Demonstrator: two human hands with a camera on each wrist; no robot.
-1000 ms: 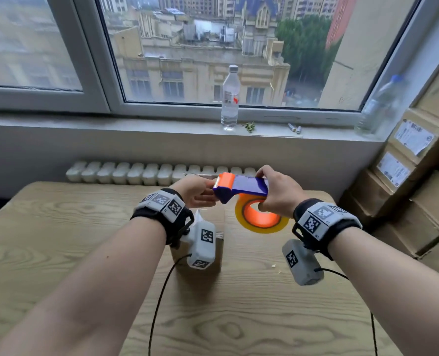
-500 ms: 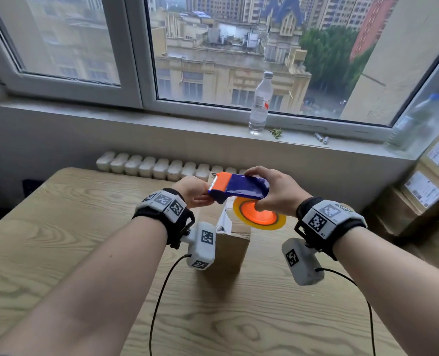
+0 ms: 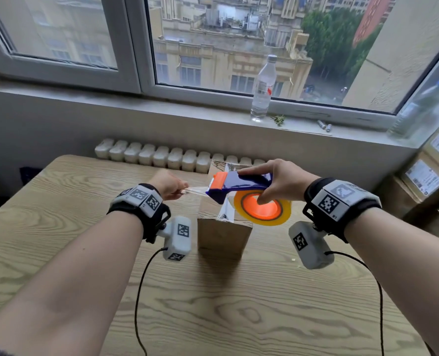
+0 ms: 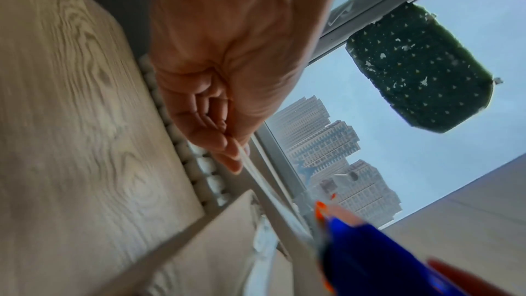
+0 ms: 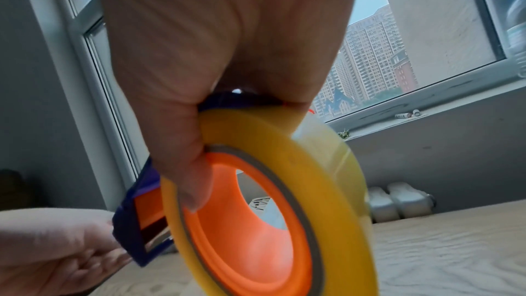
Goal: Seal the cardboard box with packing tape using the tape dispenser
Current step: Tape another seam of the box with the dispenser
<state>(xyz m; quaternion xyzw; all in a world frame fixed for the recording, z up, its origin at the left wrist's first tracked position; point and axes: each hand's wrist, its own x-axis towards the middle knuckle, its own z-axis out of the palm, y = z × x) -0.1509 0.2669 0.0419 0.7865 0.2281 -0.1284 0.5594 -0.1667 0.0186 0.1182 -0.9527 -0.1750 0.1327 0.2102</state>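
The left hand (image 3: 171, 187) is pinching the tape (image 3: 196, 191) end, drawing it leftward from the dispenser (image 3: 239, 185) the right hand (image 3: 277, 185) is gripping — both hovering above the box (image 3: 222, 232), strip running crosswise over it.

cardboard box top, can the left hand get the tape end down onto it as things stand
Probably yes. The left hand pinches the tape end just left of the cardboard box; the tape dispenser, in the right hand, hangs above the top, partly crowding it.
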